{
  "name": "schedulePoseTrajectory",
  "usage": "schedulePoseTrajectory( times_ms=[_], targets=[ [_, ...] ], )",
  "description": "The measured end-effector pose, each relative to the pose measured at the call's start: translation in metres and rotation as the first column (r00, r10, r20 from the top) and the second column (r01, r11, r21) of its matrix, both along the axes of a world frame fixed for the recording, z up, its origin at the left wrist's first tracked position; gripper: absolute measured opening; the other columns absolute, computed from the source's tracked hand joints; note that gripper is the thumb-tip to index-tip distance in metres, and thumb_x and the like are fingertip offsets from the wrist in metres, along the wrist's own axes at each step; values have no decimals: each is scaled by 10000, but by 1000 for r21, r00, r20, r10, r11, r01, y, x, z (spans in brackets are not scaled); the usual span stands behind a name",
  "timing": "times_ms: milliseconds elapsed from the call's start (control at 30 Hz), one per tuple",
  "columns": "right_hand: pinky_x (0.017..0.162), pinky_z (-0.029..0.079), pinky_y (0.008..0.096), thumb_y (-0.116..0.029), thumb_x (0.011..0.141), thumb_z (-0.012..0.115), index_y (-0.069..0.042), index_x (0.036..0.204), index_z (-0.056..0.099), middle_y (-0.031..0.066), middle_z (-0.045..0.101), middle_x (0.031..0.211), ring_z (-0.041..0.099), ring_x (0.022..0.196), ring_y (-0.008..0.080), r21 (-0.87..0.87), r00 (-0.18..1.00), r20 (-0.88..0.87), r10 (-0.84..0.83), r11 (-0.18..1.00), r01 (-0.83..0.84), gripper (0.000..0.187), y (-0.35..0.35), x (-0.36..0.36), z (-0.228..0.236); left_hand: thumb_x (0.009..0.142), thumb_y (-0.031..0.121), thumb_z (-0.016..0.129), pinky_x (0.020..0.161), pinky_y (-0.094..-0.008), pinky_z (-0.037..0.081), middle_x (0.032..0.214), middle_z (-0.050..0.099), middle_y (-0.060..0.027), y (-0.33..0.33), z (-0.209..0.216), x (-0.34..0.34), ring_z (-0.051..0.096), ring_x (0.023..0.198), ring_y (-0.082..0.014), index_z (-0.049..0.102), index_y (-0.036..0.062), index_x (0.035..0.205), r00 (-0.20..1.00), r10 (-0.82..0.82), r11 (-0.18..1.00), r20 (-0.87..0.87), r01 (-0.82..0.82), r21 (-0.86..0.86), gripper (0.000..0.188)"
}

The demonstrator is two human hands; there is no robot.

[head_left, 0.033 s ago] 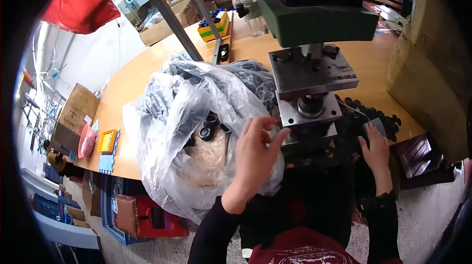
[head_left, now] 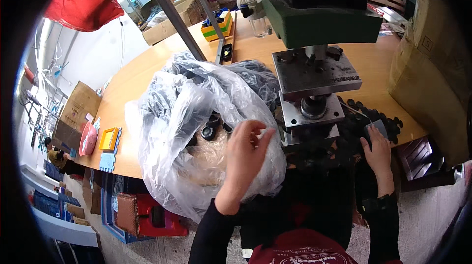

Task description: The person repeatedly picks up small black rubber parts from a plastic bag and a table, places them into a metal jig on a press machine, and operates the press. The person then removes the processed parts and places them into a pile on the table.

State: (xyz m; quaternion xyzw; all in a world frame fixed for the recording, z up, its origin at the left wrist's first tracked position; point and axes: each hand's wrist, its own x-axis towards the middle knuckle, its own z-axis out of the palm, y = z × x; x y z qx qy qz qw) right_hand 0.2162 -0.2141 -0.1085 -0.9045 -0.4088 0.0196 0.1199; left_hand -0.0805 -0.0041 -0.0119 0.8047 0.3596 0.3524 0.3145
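Observation:
My left hand (head_left: pixel 243 158) hovers over the near right side of a clear plastic bag (head_left: pixel 169 161), left of the press. Its fingers are loosely bent with the thumb apart, and I see nothing between them. In the bag's opening lie several black round wheel-like pieces (head_left: pixel 208 133). My right hand (head_left: pixel 378 153) rests with fingers stretched out on a small grey block (head_left: pixel 377 127), touching it without wrapping round it. Between my hands stands the press's steel die set (head_left: pixel 317 75), its upper plate above a lower base (head_left: pixel 300 118). Whether a piece sits inside the die is hidden.
Many black round pieces (head_left: pixel 388 122) are heaped right of the die on the wooden table (head_left: pixel 123 104). A large cardboard box (head_left: pixel 427 67) stands at the right. Farther left are a yellow tray (head_left: pixel 108 139) and a pink basin (head_left: pixel 88 139). A metal post (head_left: pixel 172 16) rises behind the bag.
My left hand has drawn back leftward, away from the die, its fingers a little more bent. The right hand stays on the grey block. The whole view has shifted slightly.

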Motion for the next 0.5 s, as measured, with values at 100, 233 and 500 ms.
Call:
schedulePoseTrajectory(
  times_ms=[100, 233, 500],
  targets=[
    [1110, 291, 456, -428, 993, 452, -37, 1382, 474, 180, 447, 1435, 394, 1353, 319, 91, 995, -81, 58, 995, -51, 552, -8, 9, 5, 822, 203, 730, 738, -352, 511, 996, 638, -186, 63, -32, -68, 643, 868, -286, 606, -5, 1096, 908, 235, 961, -348, -163, 224, 366],
    [1105, 295, 462, -418, 996, 448, -28, 1373, 481, 194, 458, 1421, 403, 1344, 329, 387, 964, -259, 59, 921, 48, 543, -6, 7, 6, 781, 318, 741, 839, -443, 484, 1045, 644, -224, 115, -74, -95, 615, 974, -392, 603, -1, 1112, 747, 434, 898, -503, -313, 310, 479],
    [1145, 248, 405, -427, 1003, 416, -55, 1423, 422, 137, 379, 1493, 330, 1395, 276, 2, 992, 127, 6, 1000, -6, 561, 2, 7, -11, 763, 258, 739, 818, -433, 481, 963, 670, -195, 134, -93, -99, 623, 935, -384, 623, -4, 1016, 796, 441, 876, -415, -281, 393, 382]
  ],
)
